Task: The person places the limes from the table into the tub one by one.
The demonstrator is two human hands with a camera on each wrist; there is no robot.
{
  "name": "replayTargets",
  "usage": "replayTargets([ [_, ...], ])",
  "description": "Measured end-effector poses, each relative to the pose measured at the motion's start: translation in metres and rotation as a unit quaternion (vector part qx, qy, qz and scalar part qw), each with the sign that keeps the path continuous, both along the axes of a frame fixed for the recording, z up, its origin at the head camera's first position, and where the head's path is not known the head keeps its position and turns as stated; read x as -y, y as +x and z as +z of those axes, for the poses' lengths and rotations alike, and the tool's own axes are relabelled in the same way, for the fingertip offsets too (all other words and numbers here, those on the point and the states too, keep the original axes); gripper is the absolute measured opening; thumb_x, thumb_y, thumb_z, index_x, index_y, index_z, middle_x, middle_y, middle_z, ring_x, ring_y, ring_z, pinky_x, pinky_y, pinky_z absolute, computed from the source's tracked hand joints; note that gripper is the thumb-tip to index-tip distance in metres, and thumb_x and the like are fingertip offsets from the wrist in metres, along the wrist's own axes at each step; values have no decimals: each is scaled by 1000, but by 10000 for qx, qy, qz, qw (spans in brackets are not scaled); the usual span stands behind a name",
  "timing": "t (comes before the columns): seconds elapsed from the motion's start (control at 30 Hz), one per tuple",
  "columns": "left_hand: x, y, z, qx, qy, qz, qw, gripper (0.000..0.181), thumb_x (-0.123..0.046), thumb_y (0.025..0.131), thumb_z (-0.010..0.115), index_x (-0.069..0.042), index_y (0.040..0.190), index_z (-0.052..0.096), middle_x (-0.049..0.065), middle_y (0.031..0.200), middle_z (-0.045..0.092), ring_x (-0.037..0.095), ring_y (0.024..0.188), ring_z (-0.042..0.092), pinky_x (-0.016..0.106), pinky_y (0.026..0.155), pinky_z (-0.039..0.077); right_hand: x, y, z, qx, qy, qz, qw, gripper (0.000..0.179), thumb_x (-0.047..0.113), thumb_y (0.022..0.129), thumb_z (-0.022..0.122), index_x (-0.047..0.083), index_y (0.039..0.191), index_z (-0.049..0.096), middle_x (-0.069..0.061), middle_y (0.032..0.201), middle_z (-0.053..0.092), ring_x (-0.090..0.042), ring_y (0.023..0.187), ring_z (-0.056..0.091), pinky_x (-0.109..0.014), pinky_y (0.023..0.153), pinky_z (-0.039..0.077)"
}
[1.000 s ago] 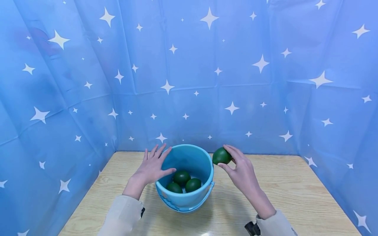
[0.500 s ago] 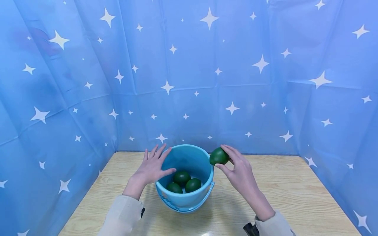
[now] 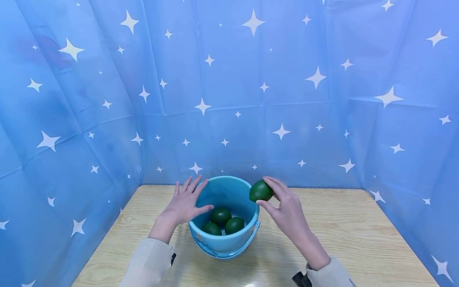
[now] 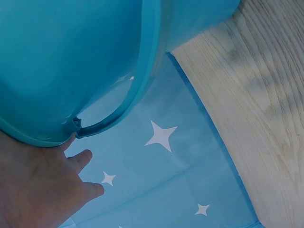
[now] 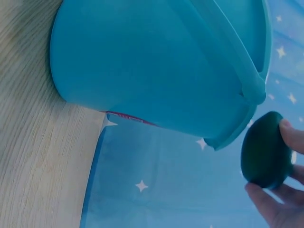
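Note:
A blue bucket (image 3: 229, 241) stands upright on the table with its handle hanging down at the front. Inside, three dark green avocados (image 3: 220, 216) lie at the bottom. My left hand (image 3: 184, 205) rests against the bucket's left rim, fingers spread and thumb over the edge; in the left wrist view part of this hand (image 4: 42, 183) shows beside the rim. Between thumb and fingers, my right hand (image 3: 287, 205) pinches another dark green avocado (image 3: 260, 191) at the bucket's right rim. The right wrist view shows this avocado (image 5: 266, 151) just outside the rim, held at fingertips.
The light wood table (image 3: 340, 235) extends on both sides of the bucket. A blue curtain with white stars (image 3: 229, 79) encloses the back and both sides. A red-edged label (image 5: 129, 117) shows on the bucket's wall in the right wrist view.
My right hand has moved slightly left with its avocado, from beside the bucket to its right rim. My left hand and the avocados inside have stayed put.

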State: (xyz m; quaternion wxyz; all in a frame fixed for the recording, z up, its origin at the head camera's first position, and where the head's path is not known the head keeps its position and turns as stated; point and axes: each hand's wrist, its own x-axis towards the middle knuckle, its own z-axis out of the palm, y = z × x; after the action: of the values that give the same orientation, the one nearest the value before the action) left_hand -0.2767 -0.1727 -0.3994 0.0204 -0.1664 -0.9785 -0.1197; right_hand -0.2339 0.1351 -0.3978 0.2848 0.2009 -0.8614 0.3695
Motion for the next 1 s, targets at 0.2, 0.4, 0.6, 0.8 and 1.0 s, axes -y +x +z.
replayTargets([
  [0.2,0,1,0,-3,17,1,10000,87,-63,91,58,-20,160,24,10,169,16,42,155,7,70,120,2,5,1,-2,-31,5,55,10000,65,17,80,83,7,139,57,-15,139,60,-35,120,64,-44,85,60],
  [0.4,0,0,-1,-17,-14,11,10000,87,-63,91,58,-20,160,24,10,169,16,42,155,7,70,120,3,8,2,-3,-55,50,123,9999,66,19,80,83,8,140,57,-14,140,60,-34,121,64,-44,85,60],
  [0.6,0,0,-2,-50,-43,13,10000,87,-63,91,58,-21,160,24,10,169,16,42,155,8,70,121,4,11,4,-3,-64,176,196,9996,66,24,81,83,9,139,58,-12,140,60,-33,123,63,-46,90,59],
  [0.8,-1,-2,-2,-83,-17,-37,10000,87,-62,91,58,-21,160,25,10,168,16,43,155,9,71,120,4,13,6,-3,-90,208,306,9993,66,28,81,83,10,139,58,-11,139,61,-30,122,64,-42,88,60],
  [1.0,-4,-4,-3,-101,-29,-99,9999,87,-63,91,58,-21,160,25,10,168,17,43,155,10,71,120,4,12,9,-3,-32,228,309,9993,67,29,80,83,12,140,58,-11,141,60,-30,123,64,-42,90,60],
])
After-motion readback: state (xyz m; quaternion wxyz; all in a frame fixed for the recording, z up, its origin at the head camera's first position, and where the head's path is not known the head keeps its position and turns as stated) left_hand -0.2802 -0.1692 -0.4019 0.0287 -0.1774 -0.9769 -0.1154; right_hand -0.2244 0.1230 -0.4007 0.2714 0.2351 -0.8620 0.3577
